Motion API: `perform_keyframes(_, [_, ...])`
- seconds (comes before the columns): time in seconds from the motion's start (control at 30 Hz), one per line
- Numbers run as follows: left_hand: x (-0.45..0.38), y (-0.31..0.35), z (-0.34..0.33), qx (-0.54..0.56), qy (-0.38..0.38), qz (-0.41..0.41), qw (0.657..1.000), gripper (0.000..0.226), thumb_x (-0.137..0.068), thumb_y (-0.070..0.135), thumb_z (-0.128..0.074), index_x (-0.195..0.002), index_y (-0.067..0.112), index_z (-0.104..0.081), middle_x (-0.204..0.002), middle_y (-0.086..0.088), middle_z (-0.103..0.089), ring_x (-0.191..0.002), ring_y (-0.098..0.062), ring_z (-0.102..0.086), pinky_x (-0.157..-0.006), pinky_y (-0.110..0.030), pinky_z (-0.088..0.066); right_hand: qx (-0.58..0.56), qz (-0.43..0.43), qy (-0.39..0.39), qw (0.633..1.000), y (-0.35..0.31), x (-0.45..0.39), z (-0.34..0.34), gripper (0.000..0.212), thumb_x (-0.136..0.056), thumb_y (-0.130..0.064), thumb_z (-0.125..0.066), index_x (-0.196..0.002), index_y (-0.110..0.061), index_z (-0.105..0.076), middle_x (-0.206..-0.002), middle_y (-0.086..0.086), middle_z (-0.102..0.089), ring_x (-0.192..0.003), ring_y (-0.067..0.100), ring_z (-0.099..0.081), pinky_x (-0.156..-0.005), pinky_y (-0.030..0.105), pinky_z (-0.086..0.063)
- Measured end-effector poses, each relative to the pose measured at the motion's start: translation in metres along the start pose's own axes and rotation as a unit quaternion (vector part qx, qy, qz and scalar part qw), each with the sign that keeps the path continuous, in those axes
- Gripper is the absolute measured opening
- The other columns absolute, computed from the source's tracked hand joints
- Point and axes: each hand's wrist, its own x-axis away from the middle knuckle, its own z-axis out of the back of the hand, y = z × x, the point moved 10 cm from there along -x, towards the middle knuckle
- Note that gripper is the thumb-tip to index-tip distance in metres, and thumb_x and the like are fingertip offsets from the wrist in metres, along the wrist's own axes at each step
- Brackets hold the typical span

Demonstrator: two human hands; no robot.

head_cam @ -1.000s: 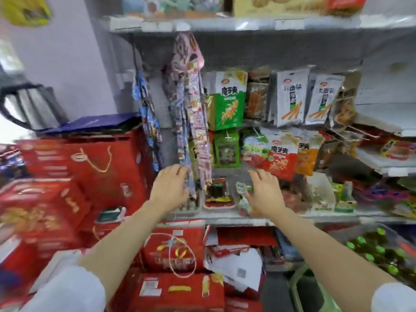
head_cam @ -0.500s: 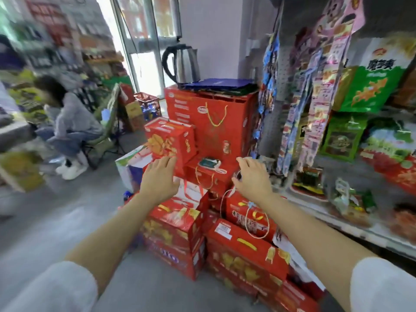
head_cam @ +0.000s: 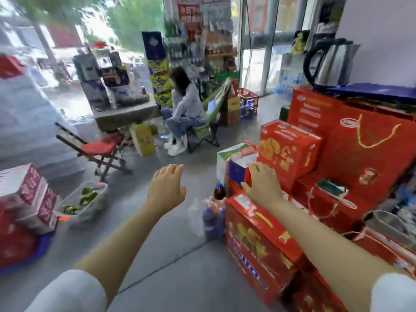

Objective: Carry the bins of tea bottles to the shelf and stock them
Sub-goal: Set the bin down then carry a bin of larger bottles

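Your left hand (head_cam: 166, 188) was out in front of you over the bare floor (head_cam: 171, 251), fingers loose, gripping nothing. Your right hand (head_cam: 262, 184) was spread flat, empty too, in front of the stacked red gift boxes (head_cam: 254, 242). Lower left, a clear bin (head_cam: 83, 199) of green-capped tea bottles (head_cam: 86, 195) sat on the floor beside red-and-white cartons (head_cam: 27, 194). Beyond it stood a red folding stool (head_cam: 99, 149). Farther back, a person (head_cam: 184, 109) sat in a green chair, and a kettle (head_cam: 331, 61) topped the tall boxes on the right.
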Motion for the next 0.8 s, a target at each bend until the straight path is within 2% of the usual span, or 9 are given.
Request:
perform_keyframes(0.07, [0.001, -0.049, 0.001, -0.008, 0.0, 0.031, 0.999, 0.065, -0.082, 0.031, -0.064, -0.141, 0.013, -0.045, -0.138, -0.006, -0.051, -0.126, -0.029, -0.048, -0.106, -0.041, -0.037, -0.014, 0.035, 0.005, 0.999, -0.045, -0.024, -0.016, 0.055, -0.073, -0.026, -0.075, -0.12, -0.005, -0.058, -0.109, 0.015, -0.062, -0.101, 0.037, -0.057, -0.086, 0.043, -0.045])
perform_keyframes(0.2, [0.01, -0.135, 0.0, -0.018, 0.0, 0.094, 0.995, 0.064, -0.085, 0.033, -0.063, -0.143, 0.015, -0.042, -0.141, -0.005, -0.049, -0.129, -0.026, -0.046, -0.108, -0.039, -0.036, -0.034, 0.096, -0.005, 0.995, -0.128, -0.068, -0.057, 0.061, -0.079, -0.03, -0.071, -0.133, -0.007, -0.052, -0.123, 0.013, -0.059, -0.114, 0.033, -0.053, -0.1, 0.044, -0.04])
perform_keyframes(0.33, [0.018, -0.214, -0.006, -0.025, -0.005, 0.154, 0.988, 0.064, -0.081, 0.024, -0.063, -0.141, 0.011, -0.045, -0.138, -0.008, -0.052, -0.126, -0.029, -0.049, -0.106, -0.039, -0.038, -0.063, 0.144, -0.023, 0.987, -0.201, -0.111, -0.107, 0.064, -0.076, -0.028, -0.076, -0.131, -0.004, -0.055, -0.12, 0.016, -0.06, -0.11, 0.037, -0.056, -0.097, 0.044, -0.043])
perform_keyframes(0.47, [0.005, -0.292, -0.016, -0.046, -0.009, 0.201, 0.978, 0.064, -0.076, 0.021, -0.064, -0.138, 0.01, -0.049, -0.134, -0.011, -0.055, -0.121, -0.031, -0.052, -0.103, -0.04, -0.04, -0.09, 0.192, -0.048, 0.976, -0.271, -0.162, -0.155, 0.065, -0.078, -0.028, -0.074, -0.134, -0.004, -0.052, -0.123, 0.017, -0.058, -0.113, 0.038, -0.054, -0.098, 0.044, -0.04])
perform_keyframes(0.6, [-0.02, -0.366, -0.019, -0.063, 0.001, 0.252, 0.966, 0.057, -0.076, 0.02, -0.069, -0.13, 0.007, -0.055, -0.124, -0.013, -0.06, -0.112, -0.033, -0.057, -0.096, -0.041, -0.044, -0.093, 0.249, -0.067, 0.962, -0.335, -0.221, -0.19, 0.066, -0.085, -0.033, -0.067, -0.141, -0.007, -0.043, -0.132, 0.012, -0.052, -0.122, 0.032, -0.048, -0.103, 0.041, -0.035])
perform_keyframes(0.8, [-0.039, -0.466, -0.022, -0.081, -0.002, 0.327, 0.941, 0.062, -0.075, 0.023, -0.063, -0.135, 0.009, -0.051, -0.129, -0.013, -0.058, -0.116, -0.033, -0.054, -0.1, -0.042, -0.041, -0.104, 0.309, -0.074, 0.942, -0.423, -0.304, -0.234, 0.065, -0.086, -0.034, -0.066, -0.141, -0.009, -0.042, -0.133, 0.01, -0.052, -0.123, 0.03, -0.048, -0.104, 0.038, -0.034])
